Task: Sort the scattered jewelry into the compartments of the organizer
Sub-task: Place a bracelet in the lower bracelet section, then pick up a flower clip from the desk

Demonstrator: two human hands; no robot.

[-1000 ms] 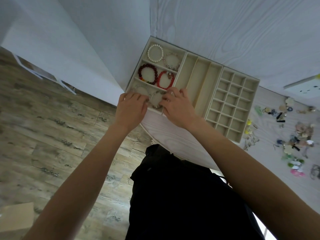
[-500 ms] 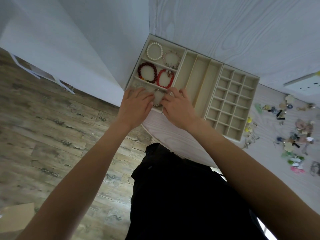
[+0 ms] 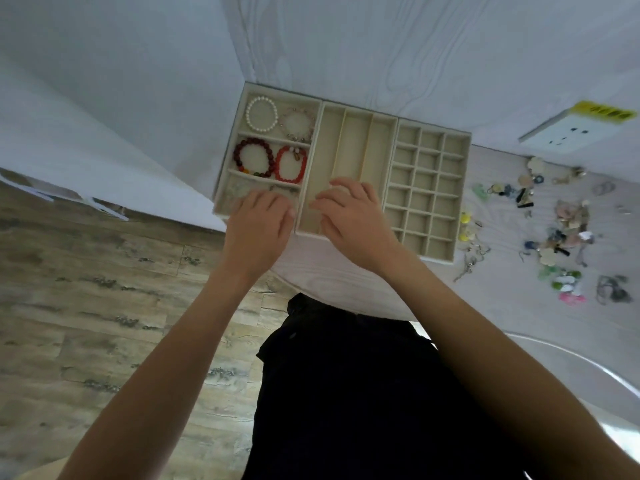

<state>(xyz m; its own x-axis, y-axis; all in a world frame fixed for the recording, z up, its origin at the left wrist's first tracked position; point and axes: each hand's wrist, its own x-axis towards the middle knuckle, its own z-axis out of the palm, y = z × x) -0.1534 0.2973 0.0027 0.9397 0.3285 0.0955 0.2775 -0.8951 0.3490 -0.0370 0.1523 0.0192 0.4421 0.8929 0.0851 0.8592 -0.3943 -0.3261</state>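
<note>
**Progress of the sort: bracelet section nearly filled, small pieces still loose on the table**

The organizer (image 3: 348,109) lies at the table's edge, directly beyond both hands. The left hand (image 3: 258,225) rests over the nearest row of the bracelet section, fingers loosely bent; whether they pinch anything cannot be told, since the hand covers what lies beneath. The right hand (image 3: 349,216) sits just beside it, over the near end of the long-slot section, fingers curled downward; its hold, if any, is likewise hidden.

Done so far, as judged from the layout: just beyond the left hand's fingertips lie a dark red bead bracelet (image 3: 252,157) and an orange-red bracelet (image 3: 291,163), side by side in the middle row. Farther beyond, in the far row, sit a white pearl bracelet (image 3: 262,113) and a pale charm bracelet (image 3: 298,123). In the near row, a pale, faintly visible piece (image 3: 235,190) shows beside the left hand, and a thin metallic piece (image 3: 282,188) shows at its fingertips.

Left to do: the three long slots (image 3: 353,143) beyond the right hand appear unfilled, as does the grid of small cells (image 3: 427,181) to that hand's right. Well to the right of both hands, past the grid, the scattered jewelry (image 3: 557,233) remains spread over the table (image 3: 346,282): small coloured pieces and thin chains, too small to name singly. The sort thus appears to be at an early-to-middle stage.
</note>
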